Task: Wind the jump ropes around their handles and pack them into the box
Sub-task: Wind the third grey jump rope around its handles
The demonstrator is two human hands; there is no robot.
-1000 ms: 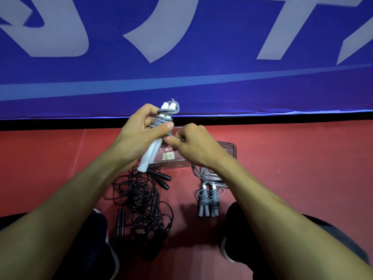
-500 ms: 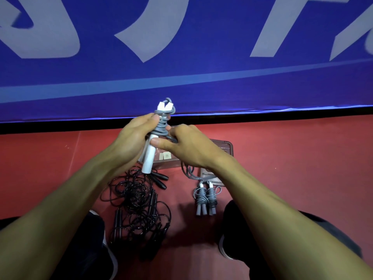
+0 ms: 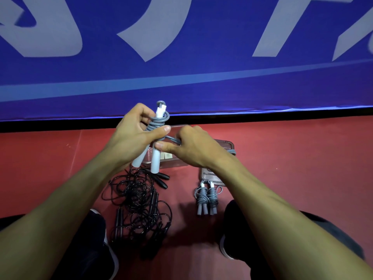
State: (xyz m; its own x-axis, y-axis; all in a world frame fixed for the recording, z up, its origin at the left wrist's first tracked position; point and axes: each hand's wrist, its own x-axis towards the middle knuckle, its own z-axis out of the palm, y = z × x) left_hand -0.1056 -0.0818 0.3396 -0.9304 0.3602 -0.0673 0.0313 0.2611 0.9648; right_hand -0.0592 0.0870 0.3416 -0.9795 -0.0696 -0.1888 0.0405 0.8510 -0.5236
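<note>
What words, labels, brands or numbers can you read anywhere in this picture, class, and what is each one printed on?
Blue banner: huge pale characters, cut off by the frame's top edge; no word can be read.
Clear box: two small pale labels, too small to read.
Jump ropes, handles, floor: no text visible.

view count: one, head-worn, wide-angle
position: above the person's forearms, at head height of someone low over the floor [image 3: 302, 158]
facing: forward and down, toward the blue banner [image 3: 201, 77] ahead
tilt: banner edge bows, lens distortion at frame borders
near field: left hand [image 3: 129, 136] and right hand [image 3: 193, 150] just under centre, close to the lens; forearms run out the bottom corners
mid field: clear box [image 3: 226, 142] beyond the hands; black ropes [image 3: 139, 203] and grey wound ropes [image 3: 205, 197] below them
bottom edge: dark shoes [image 3: 232, 239] and knees partly cut off
overlap: none, single view
</note>
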